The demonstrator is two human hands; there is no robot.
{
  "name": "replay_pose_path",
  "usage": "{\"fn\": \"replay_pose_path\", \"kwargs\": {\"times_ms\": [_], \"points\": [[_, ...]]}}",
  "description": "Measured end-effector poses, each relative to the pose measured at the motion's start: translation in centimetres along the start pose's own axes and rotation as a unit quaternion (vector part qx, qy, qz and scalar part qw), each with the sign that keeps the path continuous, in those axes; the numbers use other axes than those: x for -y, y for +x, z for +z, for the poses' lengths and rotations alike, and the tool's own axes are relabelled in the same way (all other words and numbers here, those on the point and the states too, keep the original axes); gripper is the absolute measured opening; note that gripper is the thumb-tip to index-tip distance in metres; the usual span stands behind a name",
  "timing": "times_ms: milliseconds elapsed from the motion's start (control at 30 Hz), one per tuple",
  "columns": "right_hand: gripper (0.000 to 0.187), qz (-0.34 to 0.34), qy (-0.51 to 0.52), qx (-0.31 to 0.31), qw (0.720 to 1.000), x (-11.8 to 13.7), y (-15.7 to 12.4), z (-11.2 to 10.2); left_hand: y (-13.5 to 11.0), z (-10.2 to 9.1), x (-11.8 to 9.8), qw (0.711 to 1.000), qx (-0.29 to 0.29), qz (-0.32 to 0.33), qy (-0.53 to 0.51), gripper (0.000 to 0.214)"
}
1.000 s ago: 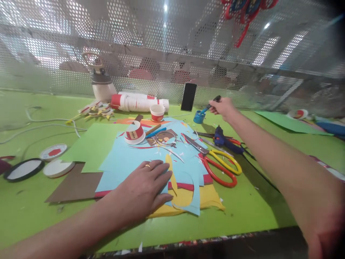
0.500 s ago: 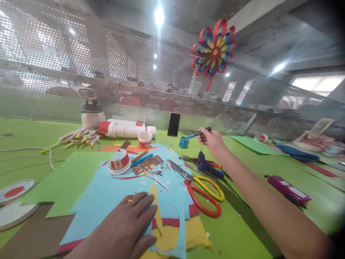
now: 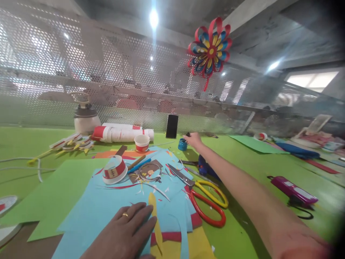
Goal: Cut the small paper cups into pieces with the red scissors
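Note:
My left hand (image 3: 128,230) lies flat on light blue paper (image 3: 88,212), a gold ring on one finger. Its fingertips touch a pointed yellow paper strip (image 3: 155,219). Stretched forward, my right hand (image 3: 194,141) is closed beside a small blue jar (image 3: 182,144). In it is a pen-like stick (image 3: 188,135), of which only a dark end shows at the jar's upper right; the rest is hidden. Scissors (image 3: 198,192) with red and yellow handles lie between the hands. A blue glue gun (image 3: 206,169) is partly covered by my right forearm.
Paper cups (image 3: 115,171), a wooden hoop (image 3: 150,171) and paper scraps lie on the blue sheets. Stacked cups (image 3: 126,133), a spray bottle (image 3: 86,120) and a phone (image 3: 172,126) stand along the back by a perforated screen. A purple tool (image 3: 292,190) lies right. A paper flower (image 3: 211,51) hangs above.
My right hand has moved left and slightly down, closer to the blue jar, and the stick has turned more upright. My left hand stays on the paper; the view has shifted slightly.

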State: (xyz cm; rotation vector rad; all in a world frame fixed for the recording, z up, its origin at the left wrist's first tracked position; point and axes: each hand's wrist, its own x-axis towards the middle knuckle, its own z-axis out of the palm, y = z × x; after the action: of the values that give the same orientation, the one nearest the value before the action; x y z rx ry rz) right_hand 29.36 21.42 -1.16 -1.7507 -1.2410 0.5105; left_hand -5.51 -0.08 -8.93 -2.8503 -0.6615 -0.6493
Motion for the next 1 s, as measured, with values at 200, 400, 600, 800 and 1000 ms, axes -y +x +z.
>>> {"fn": "replay_pose_path", "kwargs": {"times_ms": [200, 400, 600, 800, 1000], "points": [[0.032, 0.007, 0.020, -0.018, 1.000, 0.8, -0.7, -2.3, 0.5, -1.0, -0.8, 1.000, 0.019, -0.012, 0.020, 0.046], [0.030, -0.002, 0.129, -0.049, 0.990, 2.7, -5.4, -5.8, 1.7, -3.6, -2.1, 0.997, 0.062, -0.037, 0.006, 0.036], [0.029, 0.001, 0.272, 0.006, 0.962, 4.1, -12.4, -6.9, 1.8, -4.0, -2.8, 0.993, 0.081, -0.084, -0.034, 0.031], [0.037, 0.016, 0.342, 0.124, 0.932, 6.5, -18.6, -4.4, 1.7, -4.3, -3.0, 0.988, 0.103, -0.095, -0.065, 0.032], [0.032, -0.007, 0.315, 0.167, 0.934, 6.5, -22.4, -2.0, 1.4, -4.3, -3.0, 0.987, 0.117, -0.092, -0.057, 0.037]]}}
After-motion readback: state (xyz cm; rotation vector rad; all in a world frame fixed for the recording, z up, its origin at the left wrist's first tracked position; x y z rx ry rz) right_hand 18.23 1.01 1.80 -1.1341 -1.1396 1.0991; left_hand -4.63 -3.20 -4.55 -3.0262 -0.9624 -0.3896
